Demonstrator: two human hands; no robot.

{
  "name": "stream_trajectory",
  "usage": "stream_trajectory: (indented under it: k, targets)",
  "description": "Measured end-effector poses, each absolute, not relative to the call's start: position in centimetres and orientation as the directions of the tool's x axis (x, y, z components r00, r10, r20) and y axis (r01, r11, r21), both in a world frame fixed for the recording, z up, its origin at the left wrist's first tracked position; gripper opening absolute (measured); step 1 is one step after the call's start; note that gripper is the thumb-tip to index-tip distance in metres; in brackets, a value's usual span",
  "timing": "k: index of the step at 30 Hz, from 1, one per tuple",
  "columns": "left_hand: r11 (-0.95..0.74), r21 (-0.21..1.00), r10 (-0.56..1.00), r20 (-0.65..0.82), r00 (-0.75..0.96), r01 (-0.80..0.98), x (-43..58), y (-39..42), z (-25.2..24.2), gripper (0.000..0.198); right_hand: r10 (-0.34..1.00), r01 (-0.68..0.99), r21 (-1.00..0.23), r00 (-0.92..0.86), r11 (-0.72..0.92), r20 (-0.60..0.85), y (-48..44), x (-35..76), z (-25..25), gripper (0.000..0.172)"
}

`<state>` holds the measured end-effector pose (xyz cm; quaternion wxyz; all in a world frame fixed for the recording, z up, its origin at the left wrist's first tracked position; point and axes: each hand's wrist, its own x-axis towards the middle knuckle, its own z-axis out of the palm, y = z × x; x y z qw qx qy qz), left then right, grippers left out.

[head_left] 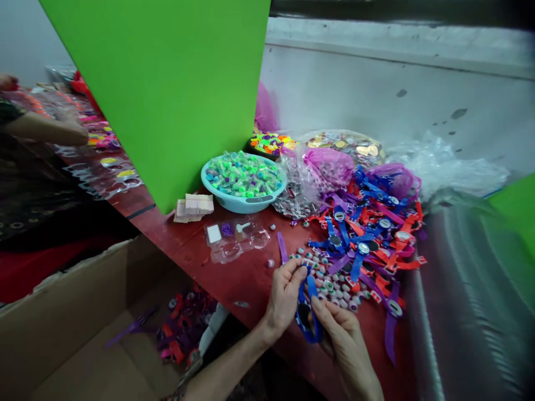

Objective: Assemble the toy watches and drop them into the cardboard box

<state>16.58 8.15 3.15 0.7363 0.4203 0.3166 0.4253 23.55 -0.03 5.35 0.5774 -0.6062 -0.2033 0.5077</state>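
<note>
Grip: our left hand [286, 295] and right hand [345, 334] are both closed narrow on the blue toy watch [308, 320], one pinching each side, no fingers spread.
Watch place: at the near edge of the red counter [246, 278], lifted just off it between our hands, mid-view.
Why held so: we judge that the two-sided pinch keeps the limp strap from flopping and turns its round frame up toward us.
Loose dials [330, 281]: small round pieces scattered just beyond our fingers, within easy reach.
Strap pile [376, 234]: blue, orange and purple, heaped to the right and farther back.
Bowl [234, 205]: left of the pile, full of green capsules [244, 175]; a clear blister tray [236, 236] lies in front of it.
Cardboard box [83, 323]: open below the counter on the left, with coloured straps [181, 328] inside.
Other person: an arm [45, 131] at the far left, beyond the green board [167, 83], well apart from us.
</note>
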Motion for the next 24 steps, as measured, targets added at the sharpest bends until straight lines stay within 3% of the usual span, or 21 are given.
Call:
stream_trajectory:
  k: [6,16,20,24]
  targets:
    - [0.065,0.978,0.886,0.035,0.461,-0.200,16.1,7.8,2.3,0.028,0.810,-0.382,-0.896,0.438,-0.225,-0.390,0.1,23.4,5.1,0.045]
    - [-0.242,0.958,0.812,0.285,0.509,-0.152,16.3,7.0,2.0,0.030,0.782,-0.440,-0.884,0.493,-0.155,-0.383,0.3,25.2,3.5,0.041]
    - [-0.339,0.932,0.739,0.349,0.577,-0.130,16.1,7.2,1.9,0.034,0.720,-0.319,-0.944,0.635,-0.088,-0.281,0.8,25.5,3.5,0.038]
    - [-0.312,0.941,0.645,0.309,0.699,-0.129,15.3,7.9,2.6,0.033,0.686,-0.212,-0.977,0.708,-0.023,-0.170,0.8,26.2,3.0,0.043]
